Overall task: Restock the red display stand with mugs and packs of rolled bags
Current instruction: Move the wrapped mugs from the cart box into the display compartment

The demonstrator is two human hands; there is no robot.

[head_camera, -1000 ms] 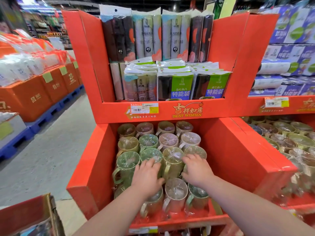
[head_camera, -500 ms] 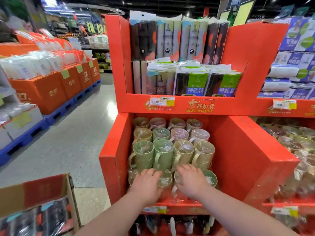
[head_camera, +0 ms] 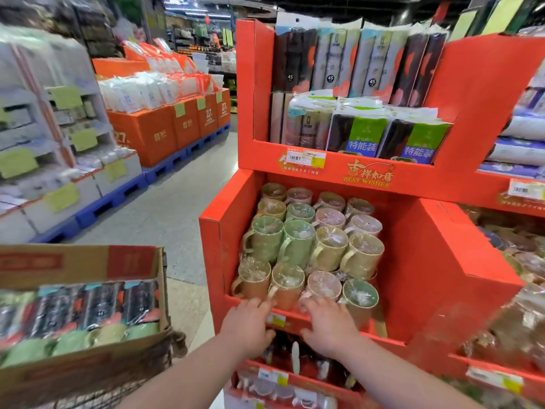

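Reaching over the front lip of the red display stand (head_camera: 427, 261), the left hand (head_camera: 250, 323) and right hand (head_camera: 328, 323) lay with fingers loosely spread against the front-row mugs (head_camera: 287, 283), apparently squaring that row. Packs of rolled bags (head_camera: 359, 137) stood well above both hands

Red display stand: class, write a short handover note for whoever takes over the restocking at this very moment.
Left grip: open, fingers at the front-row mugs, holding nothing.
Right grip: open, likewise at the front row.
Mugs: wrapped, standing in rows on the middle shelf of the red display stand.
Packs of rolled bags: upright on the top shelf, which looks full.
Cardboard box, at left: holds more packs and green mugs.
Done: mug shelf largely filled.
Left: probably move the box's stock onto the stand. The bottom shelf is too blurred to judge.
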